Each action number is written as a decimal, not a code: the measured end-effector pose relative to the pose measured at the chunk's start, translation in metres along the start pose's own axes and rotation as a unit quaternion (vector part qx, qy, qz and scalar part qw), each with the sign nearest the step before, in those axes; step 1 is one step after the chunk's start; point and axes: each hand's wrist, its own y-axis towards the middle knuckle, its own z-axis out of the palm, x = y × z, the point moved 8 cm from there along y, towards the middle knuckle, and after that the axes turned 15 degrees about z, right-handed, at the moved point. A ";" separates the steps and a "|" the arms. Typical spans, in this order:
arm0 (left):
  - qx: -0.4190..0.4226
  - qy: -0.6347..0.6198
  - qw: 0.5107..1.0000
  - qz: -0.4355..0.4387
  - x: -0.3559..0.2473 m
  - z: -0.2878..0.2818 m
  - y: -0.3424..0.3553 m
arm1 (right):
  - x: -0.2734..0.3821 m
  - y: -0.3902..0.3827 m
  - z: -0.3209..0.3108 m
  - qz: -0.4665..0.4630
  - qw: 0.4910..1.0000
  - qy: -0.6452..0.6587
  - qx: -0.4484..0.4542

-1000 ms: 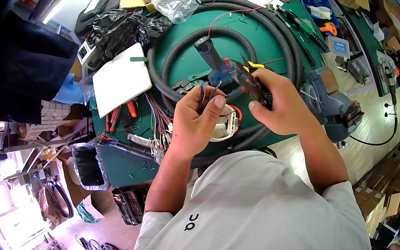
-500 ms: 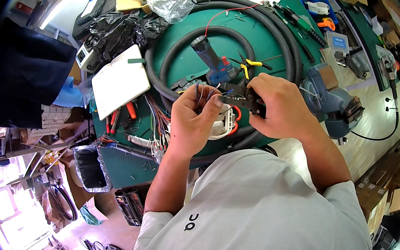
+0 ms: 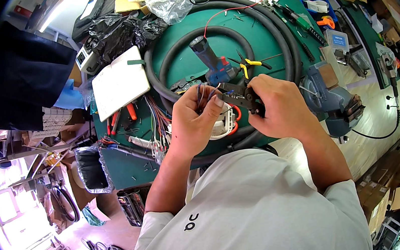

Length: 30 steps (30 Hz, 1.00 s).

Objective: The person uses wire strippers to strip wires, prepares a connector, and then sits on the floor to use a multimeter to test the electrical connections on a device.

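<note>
My left hand (image 3: 192,119) pinches a few thin dark wires (image 3: 201,98) between thumb and fingers, their ends beside the tool's jaws. My right hand (image 3: 281,108) is closed round a dark wire stripper (image 3: 238,98), whose notched jaws point left and reach my left thumb. Whether a wire lies between the jaws is too small to tell. Below my left hand's wrist side fans a bundle of coloured wires (image 3: 159,119) from a black cable. Just behind the tool are yellow-handled pliers (image 3: 251,63) and a blue cordless torch (image 3: 213,61). Red-handled scissors (image 3: 235,120) sit by a white holder (image 3: 223,128), partly hidden.
A thick black cable (image 3: 292,38) lies coiled on the green table (image 3: 123,170). An open notebook (image 3: 120,83) is at left, beside black plastic bags (image 3: 121,31). At right stands a blue-grey bench vise (image 3: 332,99). A dark sleeve (image 3: 29,77) and blue glove show far left.
Both hands keep nearly the same pose and grip. A bit of blue wire seen at the stripper's jaws half a second ago is now less visible.
</note>
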 end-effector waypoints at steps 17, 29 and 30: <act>0.054 -0.010 0.998 0.026 -0.005 0.008 -0.001 | -0.003 0.001 0.009 0.013 0.997 0.033 0.070; 0.157 -0.005 0.985 0.077 -0.015 0.010 -0.005 | 0.009 -0.004 0.018 0.049 0.963 0.176 0.197; 0.157 -0.018 0.984 0.083 -0.016 0.010 -0.005 | 0.011 -0.005 0.020 0.057 0.953 0.202 0.217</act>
